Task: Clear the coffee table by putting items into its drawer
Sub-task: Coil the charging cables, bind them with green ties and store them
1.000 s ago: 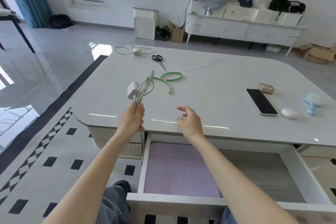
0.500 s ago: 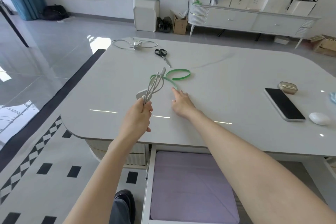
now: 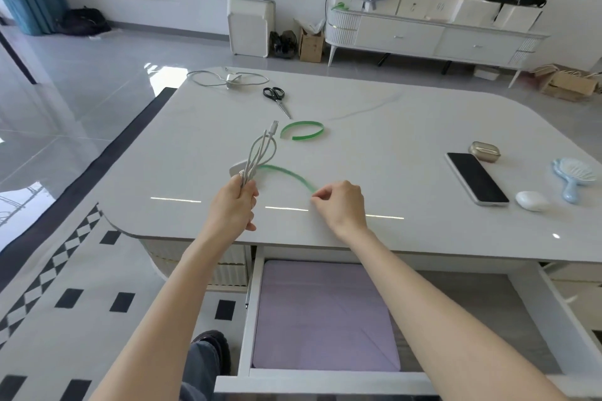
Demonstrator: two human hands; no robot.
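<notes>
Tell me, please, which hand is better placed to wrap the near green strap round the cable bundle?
The right hand: it pinches the end of the near green strap over the table. The left hand is occupied, gripping the folded cable bundle with its charger.

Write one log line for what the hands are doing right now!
left hand: holds bundled white cable | right hand: pinches green strap end | drawer: open | on table: scissors, phone
</notes>
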